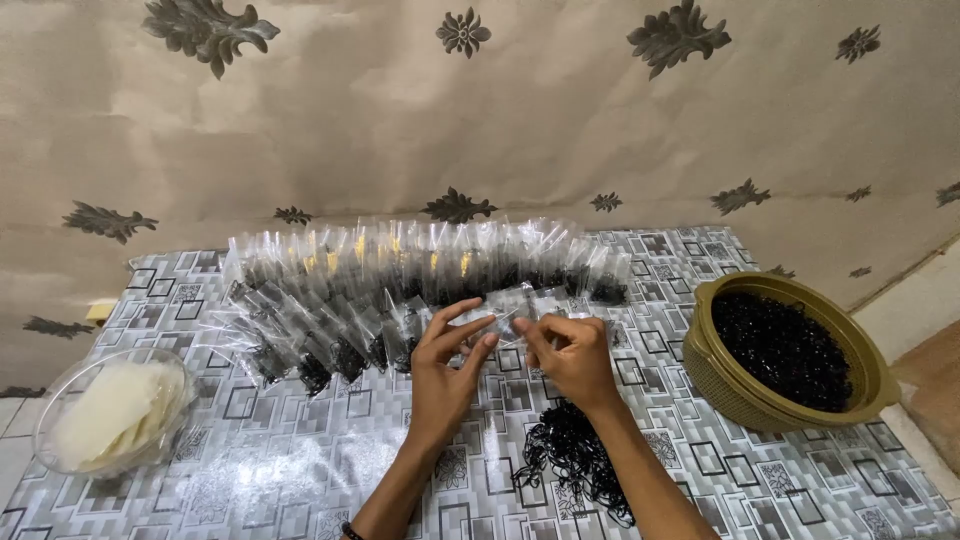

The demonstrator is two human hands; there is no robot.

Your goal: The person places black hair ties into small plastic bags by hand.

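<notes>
While both hands meet over the patterned mat (300,480) | far left: clear bowl (60,400) of pale stacked sheets | rows of filled clear bags (400,270) behind | left hand (445,375) and right hand (570,355) pinch one small clear bag (508,305) between them | loose black bands (570,455) just below | right: olive basket (720,385) of black bands.

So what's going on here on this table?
A person holds a small clear bag between the left hand and the right hand. A loose pile of black elastic bands lies beside the right forearm. Rows of filled bags lie behind the hands. A basket of more bands sits to the right, and a clear bowl of empty bags to the left.
</notes>
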